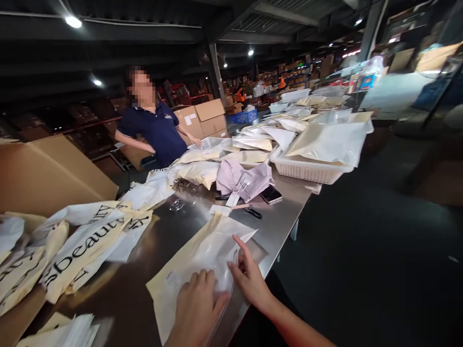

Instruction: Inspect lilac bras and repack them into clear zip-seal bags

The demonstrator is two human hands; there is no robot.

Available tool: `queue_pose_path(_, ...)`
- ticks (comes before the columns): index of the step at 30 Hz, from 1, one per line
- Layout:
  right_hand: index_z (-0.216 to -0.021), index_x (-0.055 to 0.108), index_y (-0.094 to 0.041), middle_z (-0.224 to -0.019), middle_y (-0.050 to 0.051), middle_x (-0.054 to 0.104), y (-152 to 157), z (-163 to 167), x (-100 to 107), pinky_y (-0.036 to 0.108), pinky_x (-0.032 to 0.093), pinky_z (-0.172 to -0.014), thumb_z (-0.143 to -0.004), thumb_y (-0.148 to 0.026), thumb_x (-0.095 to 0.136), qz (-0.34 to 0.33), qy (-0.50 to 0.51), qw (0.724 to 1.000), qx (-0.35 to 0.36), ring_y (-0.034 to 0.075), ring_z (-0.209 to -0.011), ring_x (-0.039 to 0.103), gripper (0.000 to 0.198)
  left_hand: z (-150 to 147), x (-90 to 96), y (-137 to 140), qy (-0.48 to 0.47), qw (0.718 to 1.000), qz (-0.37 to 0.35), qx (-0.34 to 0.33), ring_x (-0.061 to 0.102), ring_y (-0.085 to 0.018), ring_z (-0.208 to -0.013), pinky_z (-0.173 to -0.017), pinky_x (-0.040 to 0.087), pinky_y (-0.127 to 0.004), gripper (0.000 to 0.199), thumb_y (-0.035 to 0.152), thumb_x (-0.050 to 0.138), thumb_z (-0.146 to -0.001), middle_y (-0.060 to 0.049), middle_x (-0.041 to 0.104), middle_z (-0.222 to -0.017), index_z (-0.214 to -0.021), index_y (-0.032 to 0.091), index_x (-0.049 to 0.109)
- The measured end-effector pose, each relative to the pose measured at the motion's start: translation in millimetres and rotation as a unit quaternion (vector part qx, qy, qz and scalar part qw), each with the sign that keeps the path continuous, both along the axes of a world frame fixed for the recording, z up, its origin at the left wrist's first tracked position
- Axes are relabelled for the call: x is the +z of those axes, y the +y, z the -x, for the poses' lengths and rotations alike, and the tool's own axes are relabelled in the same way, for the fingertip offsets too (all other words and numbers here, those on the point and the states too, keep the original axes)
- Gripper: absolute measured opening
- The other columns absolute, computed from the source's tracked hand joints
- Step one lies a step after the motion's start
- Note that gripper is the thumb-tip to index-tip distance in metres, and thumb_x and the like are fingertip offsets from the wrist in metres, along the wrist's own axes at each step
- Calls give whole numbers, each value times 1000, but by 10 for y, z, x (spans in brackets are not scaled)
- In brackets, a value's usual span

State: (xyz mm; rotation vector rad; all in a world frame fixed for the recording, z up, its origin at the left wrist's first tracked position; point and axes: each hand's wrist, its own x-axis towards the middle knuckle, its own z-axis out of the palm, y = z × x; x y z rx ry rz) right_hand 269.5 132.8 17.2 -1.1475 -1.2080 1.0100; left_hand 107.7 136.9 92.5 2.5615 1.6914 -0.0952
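Observation:
A white and cream plastic mailer bag (206, 246) lies on the steel table in front of me, with a small label near its left side. My left hand (197, 301) rests palm down on the lower part of the bag, fingers together and slightly bent, thumb apart. At the bag's right edge is my right hand (249, 277), its index finger and thumb spread apart and its other fingers curled. Beyond the bag lie a lilac folded garment (244, 180) with white tags, a black pen (252, 212) and a phone (271, 194).
Printed mailer bags (90, 246) pile up at left beside a large cardboard box (50, 168). White baskets (311, 168) heaped with bags stand farther along the steel table (285, 212). Across it stands a person in a navy shirt (155, 132), one hand near a basket.

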Motion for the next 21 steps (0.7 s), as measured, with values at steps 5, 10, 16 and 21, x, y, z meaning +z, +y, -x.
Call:
queue_pose_path(5, -149, 40, -22, -68, -3, 44, -9, -340, 106, 28, 44, -64, -95, -46, 45, -53, -151, 986, 39, 15, -62, 46, 59, 113, 326, 156, 7, 999, -30, 29, 67, -23, -68, -59, 37, -30, 27, 24, 43, -93, -5, 70, -74, -83, 22, 67)
queue_pose_path(10, -135, 57, -22, -77, 3, 56, 46, -681, 213, 34, 51, -67, -93, -41, 48, -44, -280, 954, -99, 19, -66, 55, 47, 564, 957, 426, -26, 981, -121, 153, 63, -25, -85, -72, 39, -35, 32, 31, 33, -99, -7, 66, -86, -90, 20, 61)
queue_pose_path(16, -124, 61, -25, -110, 10, 61, -192, -265, 293, 45, 51, -94, -83, -37, 66, -94, -157, 976, -116, 25, -102, 60, 43, 269, 849, 333, -223, 970, -96, 5, 59, -26, -105, -93, 43, -42, 22, 26, 44, -89, -7, 63, -108, -71, 23, 55)
queue_pose_path(21, -122, 59, -21, -125, 14, 63, -207, 121, 246, 48, 51, -96, -62, -37, 75, 194, 227, 954, 31, 33, -117, 60, 64, 282, 467, 530, -342, 940, -4, 9, 52, -28, -124, -109, 36, -43, 21, 40, 58, -84, -7, 62, -123, -69, 25, 56)
